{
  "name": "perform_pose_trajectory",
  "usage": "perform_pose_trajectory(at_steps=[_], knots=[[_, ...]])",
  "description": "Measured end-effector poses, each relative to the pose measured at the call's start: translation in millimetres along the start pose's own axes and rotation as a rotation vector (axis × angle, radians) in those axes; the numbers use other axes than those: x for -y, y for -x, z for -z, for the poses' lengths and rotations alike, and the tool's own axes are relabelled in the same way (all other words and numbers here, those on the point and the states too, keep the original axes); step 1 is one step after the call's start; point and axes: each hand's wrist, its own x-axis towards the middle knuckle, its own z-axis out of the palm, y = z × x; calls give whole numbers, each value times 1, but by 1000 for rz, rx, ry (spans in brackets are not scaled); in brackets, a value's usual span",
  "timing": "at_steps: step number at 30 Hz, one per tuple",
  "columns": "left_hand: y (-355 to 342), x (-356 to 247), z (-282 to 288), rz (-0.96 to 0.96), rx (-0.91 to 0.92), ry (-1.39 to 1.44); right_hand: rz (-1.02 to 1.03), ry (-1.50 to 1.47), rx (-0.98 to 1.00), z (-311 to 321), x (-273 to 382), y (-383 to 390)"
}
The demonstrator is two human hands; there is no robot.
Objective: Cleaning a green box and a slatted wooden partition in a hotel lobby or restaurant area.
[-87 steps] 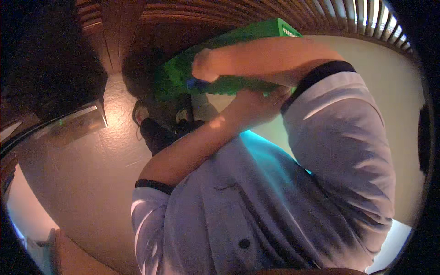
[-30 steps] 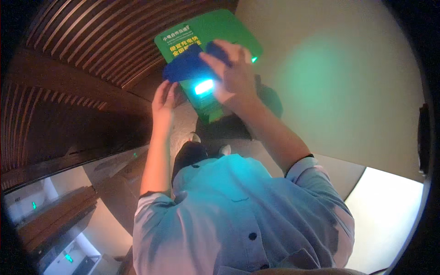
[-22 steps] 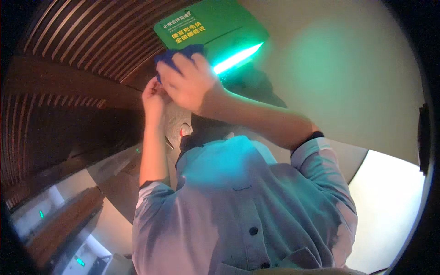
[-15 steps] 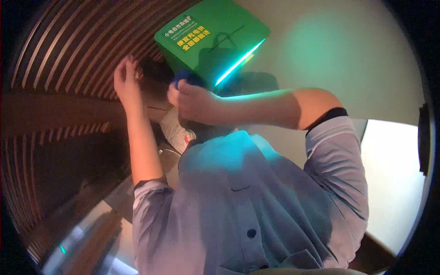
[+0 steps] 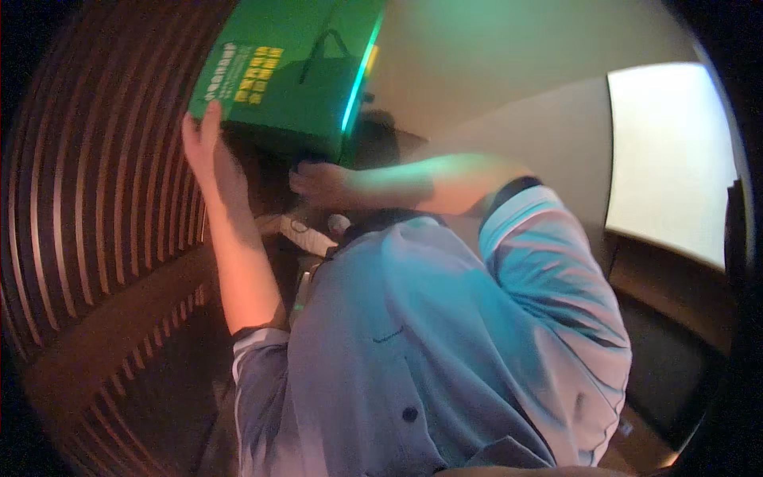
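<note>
Left hand (image 5: 205,151): fingers parted, tips at the near left corner of the green box (image 5: 290,99), which lies just ahead of both hands. Right hand (image 5: 319,187): curled, just below the box's near edge; a dark blue cloth (image 5: 312,162) shows only as a dim patch at its knuckles. Whether it is pinched, cannot tell. Box: smooth, flat-faced; lettering blurred, far end cut off by the upper picture edge. Thin cyan light strip (image 5: 360,79) along its right side. Farther left, ribbed brown slats (image 5: 103,151); right, plain pale wall (image 5: 493,63).
</note>
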Motion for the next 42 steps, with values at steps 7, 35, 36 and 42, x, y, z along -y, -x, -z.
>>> perform_pose_trajectory(at_steps=[7,35,36,42], knots=[[3,-7,-2,102,-27,-100,-83,-137,-334,41,-16,36],[10,16,-14,121,-68,-263,-1515,-1405,-731,-167,38,83],[10,18,-14,130,-94,-253,-1677,-1617,-769,-169,39,88],[18,18,-26,153,-209,-208,-1869,-1618,-890,-210,-51,132]])
